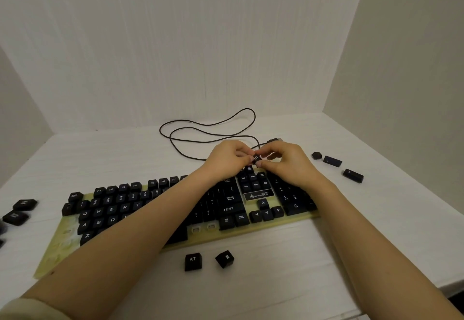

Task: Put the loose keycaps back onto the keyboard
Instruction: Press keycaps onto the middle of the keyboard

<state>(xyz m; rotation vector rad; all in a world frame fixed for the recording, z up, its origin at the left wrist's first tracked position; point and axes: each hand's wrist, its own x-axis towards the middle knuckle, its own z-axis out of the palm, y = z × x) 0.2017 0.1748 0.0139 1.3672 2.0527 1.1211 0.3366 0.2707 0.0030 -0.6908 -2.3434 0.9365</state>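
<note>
A black keyboard (175, 209) on a yellowish plate lies across the white table. Above its upper right corner, my left hand (227, 157) and my right hand (286, 160) together pinch one small black keycap (256, 158) between their fingertips. Loose keycaps lie around: an ALT keycap (192, 261) and a Windows keycap (224, 259) in front of the keyboard, three keycaps at the right (332, 161), and several at the left edge (24, 204). Two bare switch sockets (203, 228) show in the bottom row. My forearms hide part of the keys.
The keyboard's black cable (208, 131) loops over the table behind my hands, ending in a USB plug (275, 140). White walls close in the table at the back and both sides. The table's front right corner (449, 287) drops off.
</note>
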